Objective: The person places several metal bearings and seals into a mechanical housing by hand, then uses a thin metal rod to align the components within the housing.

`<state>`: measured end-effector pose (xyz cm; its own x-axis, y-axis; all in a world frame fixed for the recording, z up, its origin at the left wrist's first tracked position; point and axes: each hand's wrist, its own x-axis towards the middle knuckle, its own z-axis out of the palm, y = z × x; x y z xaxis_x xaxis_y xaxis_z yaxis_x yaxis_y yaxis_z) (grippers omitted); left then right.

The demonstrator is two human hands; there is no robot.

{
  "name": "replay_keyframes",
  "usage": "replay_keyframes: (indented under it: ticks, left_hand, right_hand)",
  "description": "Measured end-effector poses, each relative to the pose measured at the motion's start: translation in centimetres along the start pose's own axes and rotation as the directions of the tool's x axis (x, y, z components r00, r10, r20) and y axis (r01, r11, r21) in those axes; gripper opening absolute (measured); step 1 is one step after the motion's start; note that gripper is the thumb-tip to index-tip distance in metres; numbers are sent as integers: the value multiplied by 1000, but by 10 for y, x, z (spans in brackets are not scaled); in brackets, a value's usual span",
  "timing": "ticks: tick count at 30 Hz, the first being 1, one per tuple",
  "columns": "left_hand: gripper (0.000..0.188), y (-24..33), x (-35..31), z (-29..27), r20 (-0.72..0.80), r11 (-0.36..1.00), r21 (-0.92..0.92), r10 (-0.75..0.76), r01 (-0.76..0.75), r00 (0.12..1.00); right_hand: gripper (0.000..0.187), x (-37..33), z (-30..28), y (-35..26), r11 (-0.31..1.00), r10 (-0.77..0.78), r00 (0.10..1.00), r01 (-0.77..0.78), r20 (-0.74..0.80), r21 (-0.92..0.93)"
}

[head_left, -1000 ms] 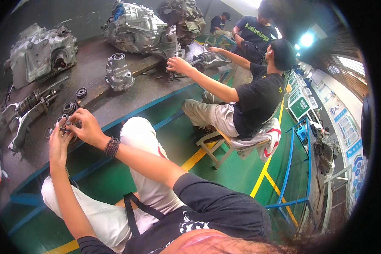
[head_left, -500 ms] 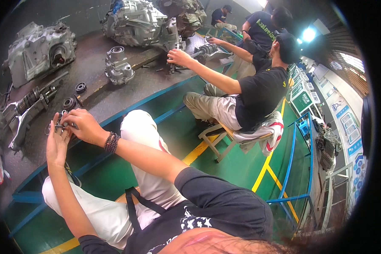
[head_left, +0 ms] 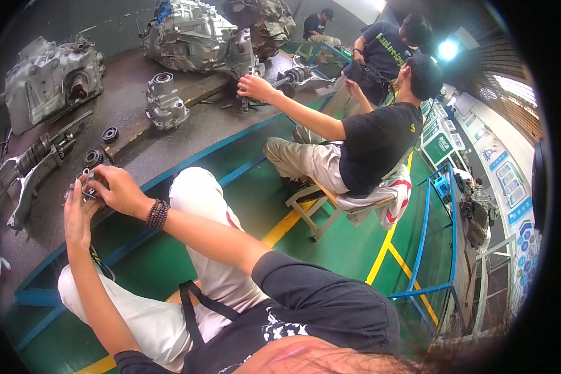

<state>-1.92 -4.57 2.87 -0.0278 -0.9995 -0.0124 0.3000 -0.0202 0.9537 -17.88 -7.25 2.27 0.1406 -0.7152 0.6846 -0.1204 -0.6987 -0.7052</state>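
My left hand is raised at the bench's near edge, fingers stretched upward and thumb beside a small metal part. My right hand, with a beaded bracelet at its wrist, bends its fingers over the same spot and pinches a small cylindrical metal piece against that part. Fingers partly cover both pieces, so their exact kind cannot be made out. Just beyond my hands lie a toothed gear and a ring bearing. To their left, gear shafts rest in an open metal casing.
Large gearbox housings stand along the back of the dark bench, with a smaller housing mid-bench. A blue frame rail runs along its edge. A seated co-worker reaches over the bench on the right; another person stands behind.
My hands have closed in around the part, the left palm turning more edge-on. The co-worker's far hand has drawn back from the shaft on the bench. The whole view has shifted slightly.
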Motion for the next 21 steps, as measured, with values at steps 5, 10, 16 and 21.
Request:
replay_keyframes:
  ticks: [5, 10, 16, 21]
  left_hand:
    - [43, -5, 7, -3, -212, 997, 73, 44, -29, 976]
    - [44, -16, 16, -17, -262, 999, 41, 42, -32, 964]
    - [38, -32, 21, -11, -206, 998, -4, -54, 55, 977]
    - [33, -29, 18, -42, -369, 994, -5, 98, -107, 924]
  right_hand:
    - [18, 10, -7, 4, 983, 164, 984, -157, -67, 96]
    - [22, 4, -4, 11, 991, 131, 991, -131, 26, 0]
    - [29, -15, 5, 29, 949, 310, 931, -314, 191, -9]
    - [24, -15, 31, 16, 875, 284, 853, -418, 437, 246]
